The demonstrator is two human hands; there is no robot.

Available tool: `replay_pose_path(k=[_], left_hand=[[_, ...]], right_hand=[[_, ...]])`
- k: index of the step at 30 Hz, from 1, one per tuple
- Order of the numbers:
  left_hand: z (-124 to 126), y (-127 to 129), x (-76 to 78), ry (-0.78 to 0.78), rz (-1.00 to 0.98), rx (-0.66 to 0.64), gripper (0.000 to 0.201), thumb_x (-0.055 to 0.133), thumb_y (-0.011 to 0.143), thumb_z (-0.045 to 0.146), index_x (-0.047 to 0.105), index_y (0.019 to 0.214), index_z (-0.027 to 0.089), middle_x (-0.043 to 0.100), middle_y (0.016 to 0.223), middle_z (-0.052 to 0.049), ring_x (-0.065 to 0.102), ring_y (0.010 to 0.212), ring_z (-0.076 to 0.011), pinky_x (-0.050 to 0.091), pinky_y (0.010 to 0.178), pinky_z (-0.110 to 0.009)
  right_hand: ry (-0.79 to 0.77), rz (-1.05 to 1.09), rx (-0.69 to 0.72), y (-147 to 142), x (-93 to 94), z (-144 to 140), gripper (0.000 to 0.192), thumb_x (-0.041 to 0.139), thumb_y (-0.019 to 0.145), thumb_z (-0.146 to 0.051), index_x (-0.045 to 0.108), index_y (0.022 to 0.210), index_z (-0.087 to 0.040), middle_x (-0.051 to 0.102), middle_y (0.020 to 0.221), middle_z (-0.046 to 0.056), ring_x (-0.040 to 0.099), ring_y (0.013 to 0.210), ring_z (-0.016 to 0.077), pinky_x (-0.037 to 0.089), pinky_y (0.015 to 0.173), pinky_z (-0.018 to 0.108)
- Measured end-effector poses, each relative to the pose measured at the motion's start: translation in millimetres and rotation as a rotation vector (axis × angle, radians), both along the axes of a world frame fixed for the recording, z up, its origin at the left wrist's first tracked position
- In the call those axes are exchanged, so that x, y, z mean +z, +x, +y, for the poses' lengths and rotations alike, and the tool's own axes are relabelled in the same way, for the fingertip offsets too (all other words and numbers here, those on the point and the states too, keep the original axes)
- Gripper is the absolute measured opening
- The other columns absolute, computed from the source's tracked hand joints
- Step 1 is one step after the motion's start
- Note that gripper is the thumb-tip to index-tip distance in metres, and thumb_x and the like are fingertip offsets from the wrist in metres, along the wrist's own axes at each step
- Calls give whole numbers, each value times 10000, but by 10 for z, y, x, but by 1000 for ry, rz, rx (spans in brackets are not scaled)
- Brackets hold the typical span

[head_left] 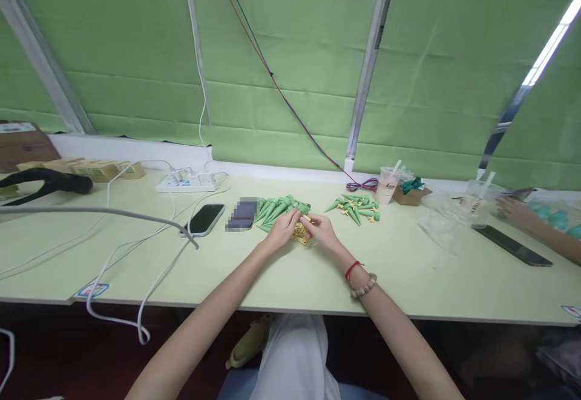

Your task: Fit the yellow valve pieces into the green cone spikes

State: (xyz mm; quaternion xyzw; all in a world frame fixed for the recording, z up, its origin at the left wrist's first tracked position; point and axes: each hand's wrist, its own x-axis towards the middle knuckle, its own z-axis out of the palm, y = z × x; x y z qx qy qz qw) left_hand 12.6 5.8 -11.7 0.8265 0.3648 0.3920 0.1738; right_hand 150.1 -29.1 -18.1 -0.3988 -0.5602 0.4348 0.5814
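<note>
A person's left hand (284, 228) and right hand (321, 229) meet over a small heap of yellow clips (300, 235) on the pale desk (408, 279), fingers pinched on one piece between them. A pile of green cones (276, 209) lies just behind, a second cone pile (358, 207) to the right. The fitting step appears under way; next likely calls for picking a cone.

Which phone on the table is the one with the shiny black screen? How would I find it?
Start at the white power strip by the green blinds at the back of the pale green table. Just in front of it lies the black phone, left of the person's left hand. Unlike the blurred phone beside it, its dark screen is glossy, and white cables run under it.
</note>
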Motion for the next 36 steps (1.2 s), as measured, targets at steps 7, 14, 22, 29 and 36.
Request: replay_pose_path(k=[7,14,22,29,36], left_hand=[[-9,-26,5,-9,-10,56,402,295,897,423,508,1135,179,596,740,-13,536,637,-146,400,620,-251],[-8,-9,-27,-44,-7,-26,425,334,888,417,505,1174,154,636,789,-36,558,654,-150,427,633,-256],[16,51,-106,-79,-14,-15,387,335,885,401,563,1100,174,644,1001,-76,586,883,-200,430,788,-297],[11,56,-45,-86,-59,-23,400,313,893,393,552,1121,168,656,867,-58,592,792,-189,446,725,-286],[15,17,20,-44,-138,-72,401,340,887,369,589,1112,149,658,945,-66,586,815,-169,455,736,-276]], right_hand=[[-52,64,-70,1,-17,62,302,675,623,-440,609,743,-170,584,626,-31,503,387,75,459,379,215],[-58,89,-168,114,5,79,381,694,592,-456,622,810,-152,659,735,27,572,483,93,480,428,207],[-12,4,-228,163,-62,83,324,703,602,-445,603,730,-165,665,709,15,585,481,112,458,453,213],[-90,50,-138,164,3,80,326,686,669,-425,629,871,-176,687,832,40,607,507,111,513,525,240],[-371,475,347,177,134,0,265,505,858,-361,647,867,-137,700,835,52,647,620,106,553,655,246]])
